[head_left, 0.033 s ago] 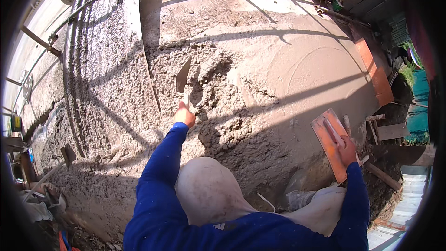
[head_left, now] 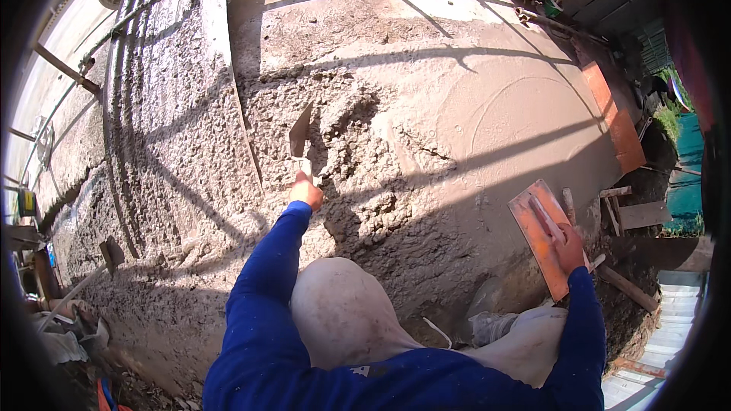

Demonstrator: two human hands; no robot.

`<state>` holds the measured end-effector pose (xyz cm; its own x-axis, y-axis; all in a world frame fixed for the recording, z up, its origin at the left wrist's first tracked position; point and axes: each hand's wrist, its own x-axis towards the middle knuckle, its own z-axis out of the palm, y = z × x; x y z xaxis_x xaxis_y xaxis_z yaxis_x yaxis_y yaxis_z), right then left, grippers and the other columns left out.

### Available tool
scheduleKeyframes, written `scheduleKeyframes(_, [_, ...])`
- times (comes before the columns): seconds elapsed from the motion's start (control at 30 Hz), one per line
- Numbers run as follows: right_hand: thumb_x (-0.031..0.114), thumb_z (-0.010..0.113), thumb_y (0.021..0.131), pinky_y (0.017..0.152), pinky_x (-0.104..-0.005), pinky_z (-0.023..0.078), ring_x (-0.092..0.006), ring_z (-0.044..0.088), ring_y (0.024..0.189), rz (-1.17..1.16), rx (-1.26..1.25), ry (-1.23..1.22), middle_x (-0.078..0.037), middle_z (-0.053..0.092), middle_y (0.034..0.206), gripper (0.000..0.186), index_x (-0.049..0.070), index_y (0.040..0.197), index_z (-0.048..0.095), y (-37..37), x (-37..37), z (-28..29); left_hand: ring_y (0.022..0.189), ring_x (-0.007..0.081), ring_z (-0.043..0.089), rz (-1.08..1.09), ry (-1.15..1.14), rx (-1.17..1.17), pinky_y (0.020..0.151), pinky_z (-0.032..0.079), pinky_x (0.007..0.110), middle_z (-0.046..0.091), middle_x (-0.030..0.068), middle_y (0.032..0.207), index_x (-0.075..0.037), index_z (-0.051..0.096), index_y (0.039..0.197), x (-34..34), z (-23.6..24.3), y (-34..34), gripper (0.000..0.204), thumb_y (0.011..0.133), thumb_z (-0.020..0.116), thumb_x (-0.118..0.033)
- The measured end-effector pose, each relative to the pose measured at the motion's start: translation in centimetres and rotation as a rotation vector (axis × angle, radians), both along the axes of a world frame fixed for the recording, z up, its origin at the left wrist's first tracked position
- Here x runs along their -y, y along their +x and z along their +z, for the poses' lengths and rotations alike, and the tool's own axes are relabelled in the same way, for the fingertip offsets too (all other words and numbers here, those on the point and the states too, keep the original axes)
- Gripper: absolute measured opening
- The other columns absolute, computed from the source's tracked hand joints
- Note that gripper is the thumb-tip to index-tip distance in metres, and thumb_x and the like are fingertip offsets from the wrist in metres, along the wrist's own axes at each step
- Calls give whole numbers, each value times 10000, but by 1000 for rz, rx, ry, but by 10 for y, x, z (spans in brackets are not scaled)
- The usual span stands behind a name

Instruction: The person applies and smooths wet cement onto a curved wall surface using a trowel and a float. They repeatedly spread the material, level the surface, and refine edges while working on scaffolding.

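While you knelt at the lower middle of the frame, your left hand [head_left: 306, 192] was closed around the handle of a pointed trowel [head_left: 299, 135], whose blade stood in the rough wet mortar [head_left: 358, 183] at the centre. Your right hand [head_left: 569, 247], at the lower right, was wrapped around the grip of an orange float [head_left: 537, 234], held just off the edge of the smooth grey surface [head_left: 487, 106]. Your bent knee [head_left: 335, 312] hid the near part of the mortar. A long straight board [head_left: 232, 76] lay across the coarse area in the upper left. Wooden pieces [head_left: 636, 213] stood at the right, near the float, and a long-handled tool [head_left: 106, 255] lay at the lower left.
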<state>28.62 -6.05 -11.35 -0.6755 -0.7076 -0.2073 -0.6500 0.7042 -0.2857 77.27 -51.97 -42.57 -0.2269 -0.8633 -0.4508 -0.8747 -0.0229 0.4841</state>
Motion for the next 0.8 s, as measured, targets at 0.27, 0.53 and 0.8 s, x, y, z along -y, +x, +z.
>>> scheduleKeyframes(0.27, [55,675,899,947,-410,521,-360,688,1091,-39,40,3,-217,705,1150,366,-7,1258,638,-9,-62,-1,1194,414,677,-95,169,53,971,569,467,676,317,1239,49,440,1303,7,-12,-128,544,856,696,-124])
scheduleKeyframes(0.53, [56,677,886,936,-415,525,-395,692,1069,-86,1,49,-233,713,1115,355,-10,1234,649,1,-65,10,1090,474,705,-380,58,6,957,549,533,695,354,1149,78,384,1381,-39,39,-79,603,862,625,-112])
scheduleKeyframes(0.8, [88,696,863,968,-458,521,-450,665,1117,18,-107,70,-262,712,1159,397,2,1249,660,39,-19,10,1109,430,714,-554,121,47,941,569,503,711,329,1135,107,469,1322,4,59,-162,528,915,623,-192])
